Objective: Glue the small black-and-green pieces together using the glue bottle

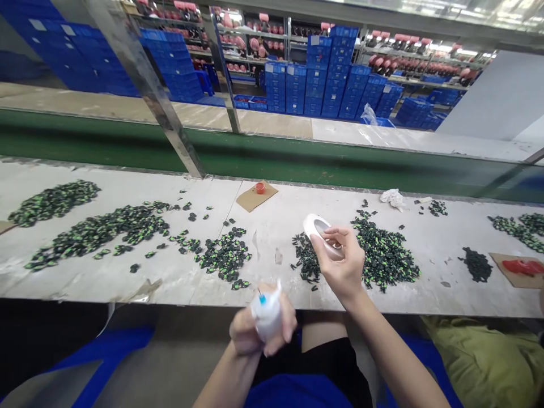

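Observation:
My left hand (255,331) is closed around a small white squeeze bottle (267,315) with a blue tip, held below the table's front edge and blurred by motion. My right hand (340,260) is raised above the table and grips a white oval part (319,231) with a hollow face, fingers curled over it. Right below and beside that hand lie piles of small black-and-green pieces (385,255).
More black-and-green pieces (106,226) spread over the long grey worktable (170,272). An orange cap sits on a cardboard square (256,195). Another cardboard with a red thing (521,266) lies at right. A green conveyor belt (297,161) runs behind; blue crates (323,73) are stacked beyond.

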`<state>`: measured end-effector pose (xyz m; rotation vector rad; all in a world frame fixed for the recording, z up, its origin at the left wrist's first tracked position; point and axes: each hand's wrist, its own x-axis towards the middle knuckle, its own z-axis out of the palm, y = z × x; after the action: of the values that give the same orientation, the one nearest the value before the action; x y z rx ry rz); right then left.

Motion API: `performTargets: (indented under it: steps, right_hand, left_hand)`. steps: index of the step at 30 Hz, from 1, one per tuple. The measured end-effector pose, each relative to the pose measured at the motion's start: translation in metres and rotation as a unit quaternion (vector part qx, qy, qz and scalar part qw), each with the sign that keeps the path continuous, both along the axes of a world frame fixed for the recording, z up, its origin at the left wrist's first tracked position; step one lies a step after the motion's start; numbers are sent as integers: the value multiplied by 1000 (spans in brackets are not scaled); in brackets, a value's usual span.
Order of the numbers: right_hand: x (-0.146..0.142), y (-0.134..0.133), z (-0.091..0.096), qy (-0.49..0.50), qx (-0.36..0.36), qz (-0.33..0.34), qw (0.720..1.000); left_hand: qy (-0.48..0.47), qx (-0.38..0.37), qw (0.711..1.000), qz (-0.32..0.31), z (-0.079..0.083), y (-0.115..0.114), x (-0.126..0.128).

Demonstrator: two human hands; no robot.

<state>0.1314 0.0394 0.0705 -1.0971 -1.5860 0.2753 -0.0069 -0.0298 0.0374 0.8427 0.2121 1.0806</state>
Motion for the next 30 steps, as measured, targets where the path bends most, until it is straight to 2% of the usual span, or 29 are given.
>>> performTargets:
  steps: [2, 4, 5, 7, 9, 12, 16, 18, 20, 22, 23, 25, 28, 30]
  right_hand:
    - [5, 29, 10, -66, 53, 2, 996]
    - [7, 66, 18, -146, 47, 22, 988]
    - [8, 86, 20, -192, 16, 21, 981]
    - [7, 124, 17, -291, -94, 13, 952]
    - [4, 154, 8, -314, -130, 9, 941]
    - [-1, 182, -11, -334, -168, 6, 927]
    - [-7, 193, -23, -337, -199, 26, 920]
    - [-11, 184, -19, -326, -195, 38, 924]
    - [-14, 158, -8, -307, -174, 54, 934]
    - [-14, 115, 5, -275, -145, 88, 946]
    - [-13, 88, 12, -214, -116, 145, 959]
    - [-9, 35, 23, -127, -63, 231, 963]
    - [-4, -22, 34, -66, -28, 258, 963]
    - [-5, -39, 35, -37, -36, 251, 967]
  left_hand:
    - [-20, -2, 999, 34, 3, 2, -3]
    - [-17, 15, 999, 40, 5, 3, -4]
    - [-17, 24, 999, 42, 7, 4, -5]
    - [-25, 35, 997, 59, 9, 6, -5]
    - [-42, 49, 995, 74, 10, 9, -6]
    - [-65, 82, 992, 75, 11, 13, -9]
    - [-56, 76, 991, 93, 14, 14, -14]
    - [-40, 58, 991, 111, 17, 14, -17]
    - [-22, 39, 991, 128, 20, 13, -19]
    - [-7, 18, 990, 141, 23, 13, -19]
    - [0, 8, 989, 146, 24, 14, -18]
    - [15, -4, 987, 162, 25, 14, -15]
    - [34, -12, 979, 201, 23, 14, -8]
    - [47, -22, 971, 232, 22, 13, -4]
